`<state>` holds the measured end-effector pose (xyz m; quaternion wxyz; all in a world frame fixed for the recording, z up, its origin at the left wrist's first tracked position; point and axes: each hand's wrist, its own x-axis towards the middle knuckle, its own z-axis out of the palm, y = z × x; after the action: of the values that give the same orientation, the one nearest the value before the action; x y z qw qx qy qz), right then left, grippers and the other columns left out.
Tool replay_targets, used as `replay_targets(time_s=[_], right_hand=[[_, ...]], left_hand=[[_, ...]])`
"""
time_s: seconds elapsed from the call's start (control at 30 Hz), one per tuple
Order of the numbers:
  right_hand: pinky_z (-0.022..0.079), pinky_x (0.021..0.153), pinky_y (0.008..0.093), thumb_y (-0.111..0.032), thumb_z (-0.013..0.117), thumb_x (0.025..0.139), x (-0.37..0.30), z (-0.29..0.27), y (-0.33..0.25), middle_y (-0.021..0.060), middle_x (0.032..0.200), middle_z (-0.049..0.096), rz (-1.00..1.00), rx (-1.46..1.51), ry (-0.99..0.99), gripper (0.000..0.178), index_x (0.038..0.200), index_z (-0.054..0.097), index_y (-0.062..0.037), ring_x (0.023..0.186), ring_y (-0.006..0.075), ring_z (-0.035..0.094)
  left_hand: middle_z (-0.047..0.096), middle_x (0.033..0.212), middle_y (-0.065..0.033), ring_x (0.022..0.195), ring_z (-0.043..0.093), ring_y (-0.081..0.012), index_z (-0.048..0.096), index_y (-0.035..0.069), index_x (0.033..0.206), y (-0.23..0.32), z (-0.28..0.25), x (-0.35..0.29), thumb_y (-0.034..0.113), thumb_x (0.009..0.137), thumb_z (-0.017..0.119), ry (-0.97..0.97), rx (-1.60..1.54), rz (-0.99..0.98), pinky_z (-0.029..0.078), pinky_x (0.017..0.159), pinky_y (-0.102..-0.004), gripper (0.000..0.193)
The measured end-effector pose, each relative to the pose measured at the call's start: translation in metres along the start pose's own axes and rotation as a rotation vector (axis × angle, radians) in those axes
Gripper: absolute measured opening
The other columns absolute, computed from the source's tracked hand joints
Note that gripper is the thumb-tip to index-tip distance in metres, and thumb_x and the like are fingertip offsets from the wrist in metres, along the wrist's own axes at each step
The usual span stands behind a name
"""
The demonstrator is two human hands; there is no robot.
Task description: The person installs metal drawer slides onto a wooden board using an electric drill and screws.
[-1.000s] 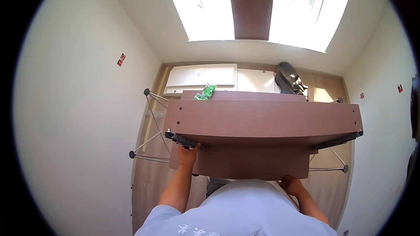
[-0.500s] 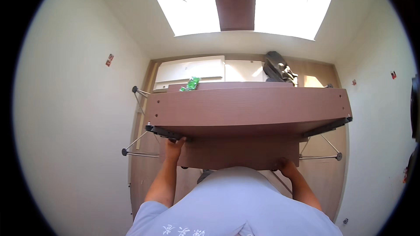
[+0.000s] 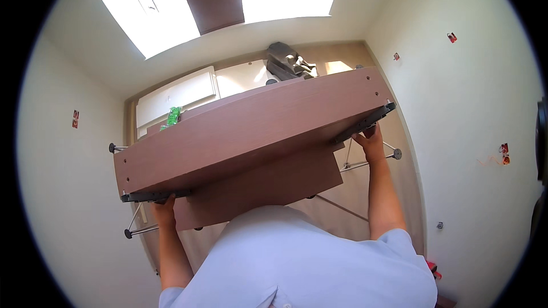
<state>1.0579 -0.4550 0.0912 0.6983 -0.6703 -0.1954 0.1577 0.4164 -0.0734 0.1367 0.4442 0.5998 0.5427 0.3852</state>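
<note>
A long reddish-brown wooden board [image 3: 251, 131] stands in front of me, with screw holes near both ends. Along its underside at each end runs a black metal rail: the left rail [image 3: 140, 197] and the right rail [image 3: 381, 113]. My left hand [image 3: 165, 212] is closed at the left rail, its fingers partly hidden. Around the right rail, my right hand [image 3: 372, 144] is closed from below. A second brown panel [image 3: 262, 185] lies lower, between my arms and close to my body.
Thin metal legs with black round feet [image 3: 398, 153] stick out on both sides. White boards [image 3: 177, 97], a green packet [image 3: 173, 116] and a dark bag [image 3: 288, 61] lie behind the board. White walls [image 3: 456, 97] stand close on both sides; wires [image 3: 504, 154] poke from the right one.
My right hand has left the lower panel's right edge and moved up to the right rail. My left hand stays at the left rail. The view has turned, so the board appears tilted.
</note>
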Motion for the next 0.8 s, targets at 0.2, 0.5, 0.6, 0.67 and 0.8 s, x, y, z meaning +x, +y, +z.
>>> replay_targets(time_s=[0.2, 0.5, 0.6, 0.67, 0.8], right_hand=[[0.053, 0.110, 0.0389, 0.014, 0.082, 0.080, -0.017, 0.013, 0.016, 0.0092, 0.138, 0.067, 0.079, 0.021, 0.060, 0.075, 0.146, 0.052, -0.0026, 0.127, 0.0225, 0.065], [0.049, 0.109, 0.0376, -0.005, 0.081, 0.089, -0.034, 0.047, 0.015, 0.0061, 0.133, 0.069, 0.214, -0.219, 0.112, 0.056, 0.141, 0.061, -0.0004, 0.123, 0.0218, 0.065], [0.044, 0.115, 0.0389, -0.005, 0.079, 0.089, -0.029, 0.045, 0.047, 0.0083, 0.144, 0.063, 0.260, -0.064, 0.123, 0.066, 0.150, 0.054, 0.0005, 0.135, 0.0252, 0.059], [0.044, 0.116, 0.0391, -0.004, 0.079, 0.089, -0.029, 0.055, 0.057, 0.0085, 0.146, 0.061, 0.274, 0.001, 0.130, 0.068, 0.151, 0.053, 0.0004, 0.136, 0.0257, 0.059], [0.043, 0.117, 0.0395, -0.001, 0.078, 0.088, -0.042, 0.070, 0.052, 0.0088, 0.150, 0.059, 0.270, -0.002, 0.127, 0.071, 0.153, 0.050, 0.0004, 0.138, 0.0267, 0.057]], left_hand=[[0.073, 0.115, -0.0092, 0.106, 0.071, -0.0233, 0.065, -0.003, 0.123, -0.012, -0.007, 0.017, 0.000, 0.079, 0.088, -0.091, 0.039, -0.029, 0.057, 0.097, -0.0383, 0.050], [0.074, 0.120, -0.0136, 0.105, 0.073, -0.0292, 0.071, 0.005, 0.125, -0.060, -0.031, 0.047, 0.010, 0.083, 0.087, -0.119, 0.654, 0.355, 0.057, 0.097, -0.0402, 0.045], [0.073, 0.127, -0.0133, 0.117, 0.069, -0.0357, 0.072, 0.009, 0.130, -0.085, -0.036, 0.066, 0.022, 0.079, 0.092, -0.045, 1.158, 0.824, 0.053, 0.104, -0.0470, 0.056], [0.072, 0.132, -0.0125, 0.124, 0.065, -0.0376, 0.073, 0.010, 0.130, -0.118, -0.051, 0.064, 0.028, 0.079, 0.092, -0.116, 1.063, 0.636, 0.050, 0.108, -0.0505, 0.057], [0.075, 0.125, -0.0101, 0.123, 0.067, -0.0381, 0.073, 0.013, 0.128, -0.067, -0.061, 0.072, 0.035, 0.086, 0.087, -0.237, 0.475, 0.164, 0.048, 0.113, -0.0510, 0.049]])
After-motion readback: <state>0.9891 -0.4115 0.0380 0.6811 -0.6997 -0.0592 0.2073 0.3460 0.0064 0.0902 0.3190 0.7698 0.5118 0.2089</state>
